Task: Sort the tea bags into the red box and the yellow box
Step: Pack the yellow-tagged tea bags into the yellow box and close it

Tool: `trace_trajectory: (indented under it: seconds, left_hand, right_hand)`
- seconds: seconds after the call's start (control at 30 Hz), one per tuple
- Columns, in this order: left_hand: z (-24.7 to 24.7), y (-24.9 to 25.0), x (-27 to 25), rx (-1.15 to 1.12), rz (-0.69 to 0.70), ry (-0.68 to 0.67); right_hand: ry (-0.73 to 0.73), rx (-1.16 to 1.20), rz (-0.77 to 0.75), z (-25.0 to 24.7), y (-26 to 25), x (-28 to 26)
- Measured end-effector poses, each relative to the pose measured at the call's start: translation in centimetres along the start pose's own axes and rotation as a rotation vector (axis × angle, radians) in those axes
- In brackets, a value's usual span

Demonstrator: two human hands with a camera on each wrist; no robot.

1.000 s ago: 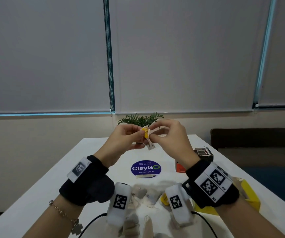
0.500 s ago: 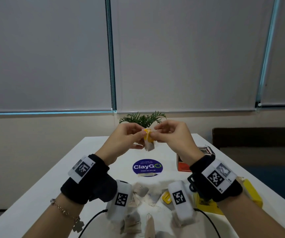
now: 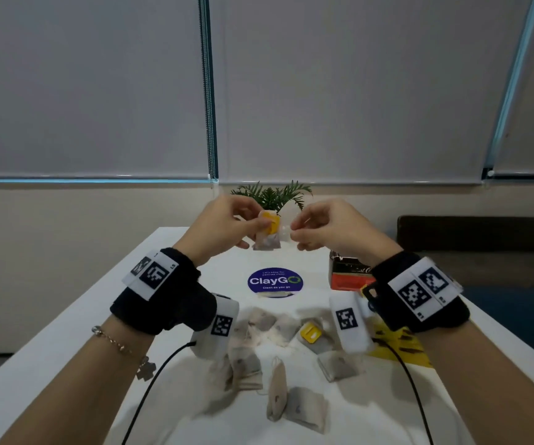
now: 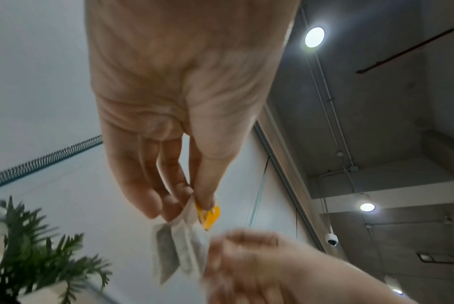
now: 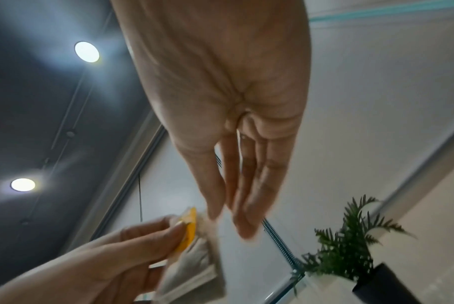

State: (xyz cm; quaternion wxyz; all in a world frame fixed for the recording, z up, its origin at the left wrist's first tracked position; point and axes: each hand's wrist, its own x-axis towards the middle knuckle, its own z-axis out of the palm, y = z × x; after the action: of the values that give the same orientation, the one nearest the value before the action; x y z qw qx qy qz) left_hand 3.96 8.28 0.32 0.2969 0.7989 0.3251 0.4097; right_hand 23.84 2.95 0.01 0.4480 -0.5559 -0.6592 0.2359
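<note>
Above the table's far end, my left hand pinches a tea bag by its yellow tag. The left wrist view shows thumb and fingers of the left hand closed on the tag while the tea bag hangs below. My right hand pinches the bag's right edge with thumb and forefinger. In the right wrist view the right hand is blurred beside the tea bag. The red box and the yellow box stand at the right, partly hidden behind my right wrist.
Several loose tea bags lie on the white table under my wrists, one with a yellow tag. A round blue sticker marks the middle. A potted plant stands at the far edge. Cables run off both wrist cameras.
My hands have drawn slightly apart, the right one going right. The tea bag now hangs lower from my left fingers with its yellow tag turned up.
</note>
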Motion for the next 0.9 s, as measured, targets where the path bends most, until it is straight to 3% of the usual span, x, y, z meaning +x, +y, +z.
trace_trajectory:
  seconds: [0.1,0.17,0.33,0.5,0.9]
  left_hand:
    - [-0.9,-0.2,0.1,0.012,0.001,0.04]
    - [-1.3,-0.1,0.1,0.021,0.003,0.028]
    - [-1.6,0.1,0.0,0.036,-0.003,-0.022]
    - [-1.9,0.1,0.0,0.028,0.008,-0.034]
    - [-1.7,0.0,0.0,0.096,0.022,-0.099]
  right_hand:
    - [-0.356,-0.48,0.19,0.2,0.4,-0.7]
    - [-0.572,-0.663,0.291,1.2,1.0,-0.8]
    - [-0.769,-0.901,0.353,3.8,2.2,-0.7]
    - [-0.797,-1.044,0.387,4.3,3.5,-0.6]
    - [-0.777,-1.09,0.375,4.0,3.5,-0.7]
